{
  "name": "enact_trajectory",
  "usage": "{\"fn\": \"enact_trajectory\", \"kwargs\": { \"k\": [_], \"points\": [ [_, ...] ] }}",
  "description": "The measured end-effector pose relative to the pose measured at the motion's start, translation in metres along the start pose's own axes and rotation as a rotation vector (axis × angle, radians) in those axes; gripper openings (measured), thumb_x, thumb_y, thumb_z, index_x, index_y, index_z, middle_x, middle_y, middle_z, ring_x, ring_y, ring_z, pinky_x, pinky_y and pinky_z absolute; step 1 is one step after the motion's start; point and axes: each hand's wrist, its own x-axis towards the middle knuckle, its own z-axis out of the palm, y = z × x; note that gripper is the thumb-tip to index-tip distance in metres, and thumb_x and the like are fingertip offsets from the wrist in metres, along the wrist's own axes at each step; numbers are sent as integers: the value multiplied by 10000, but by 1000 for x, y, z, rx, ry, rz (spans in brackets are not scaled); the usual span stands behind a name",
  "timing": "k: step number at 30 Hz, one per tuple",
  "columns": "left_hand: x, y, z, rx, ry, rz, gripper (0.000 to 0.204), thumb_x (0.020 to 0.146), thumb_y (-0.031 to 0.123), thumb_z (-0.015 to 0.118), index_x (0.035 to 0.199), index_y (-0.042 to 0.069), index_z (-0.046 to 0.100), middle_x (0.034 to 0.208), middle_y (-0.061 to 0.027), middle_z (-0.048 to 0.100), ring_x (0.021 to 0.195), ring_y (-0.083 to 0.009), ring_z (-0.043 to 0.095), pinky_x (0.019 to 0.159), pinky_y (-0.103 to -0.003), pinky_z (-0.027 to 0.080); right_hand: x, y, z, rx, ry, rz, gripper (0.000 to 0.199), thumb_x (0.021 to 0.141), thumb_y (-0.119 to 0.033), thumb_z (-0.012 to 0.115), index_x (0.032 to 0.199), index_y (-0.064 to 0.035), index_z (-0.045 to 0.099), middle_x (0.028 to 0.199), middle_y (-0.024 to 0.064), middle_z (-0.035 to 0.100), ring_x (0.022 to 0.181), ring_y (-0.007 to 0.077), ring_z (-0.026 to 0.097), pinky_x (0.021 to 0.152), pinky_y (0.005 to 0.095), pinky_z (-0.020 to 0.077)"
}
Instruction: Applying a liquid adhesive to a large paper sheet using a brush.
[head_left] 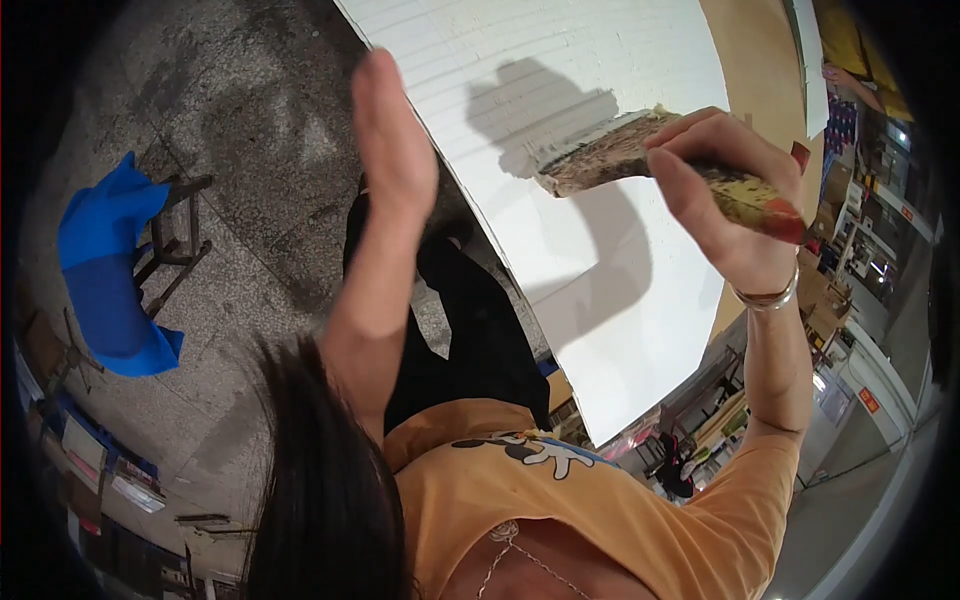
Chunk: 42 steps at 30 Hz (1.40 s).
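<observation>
A wide, worn brush [600, 158] with a speckled, red-ended handle is gripped in my right hand [735, 180]. Its pale, caked bristle edge points left over a large white sheet [450, 40], and its shadow falls on the sheet. Whether the bristles touch the surface I cannot tell. My left hand [395, 145] is raised by the sheet's left edge, slightly blurred and seen from the side. Its fingers are stretched out and nothing is in them.
A tan board [752, 65] lies along the sheet's right side. On the left, a blue cloth [105, 270] covers a dark wooden stool [185, 225] on the speckled floor. Another person's arm [855, 88] shows at the upper right, near cluttered shelves [850, 235].
</observation>
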Motion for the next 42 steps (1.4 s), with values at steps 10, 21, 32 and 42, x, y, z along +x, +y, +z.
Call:
{"fn": "enact_trajectory", "kwargs": {
  "k": [10, 21, 32, 42],
  "points": [
    [-58, -17, 26, 92, 180, -307, 769, 950, 527, 307, 1396, -90, 193, 1462, -205, 243, 1365, -272, 215, 1112, -322, 152, -15, 9, 14, -74, 42, -55, 239, 759, -244, 739, 768, -19, 657, 667, 20, 647, 590, 82, 606, 538, 218, 480],
    [-59, -14, 28, -63, 107, -256, 699, 956, 507, 305, 1336, -79, 303, 1353, -210, 380, 1259, -285, 358, 1051, -345, 259, -11, 9, 13, -30, 14, -60, 187, 839, -178, 666, 885, 3, 656, 710, 41, 629, 631, 82, 593, 531, 206, 449],
    [-58, -17, 29, -136, 72, -218, 654, 961, 495, 306, 1291, -66, 371, 1280, -200, 466, 1173, -271, 454, 1003, -347, 329, -5, 27, 8, 43, 23, -230, 162, 877, -177, 621, 923, -28, 662, 705, 26, 625, 607, 84, 593, 548, 203, 462],
    [-56, -14, 30, -86, 74, -150, 636, 966, 477, 309, 1281, -71, 377, 1246, -199, 498, 1140, -263, 485, 978, -346, 358, -38, 4, 5, 62, 185, -36, 205, 879, -204, 620, 923, -7, 657, 736, 55, 638, 629, 92, 597, 566, 203, 472]
  ]
}}
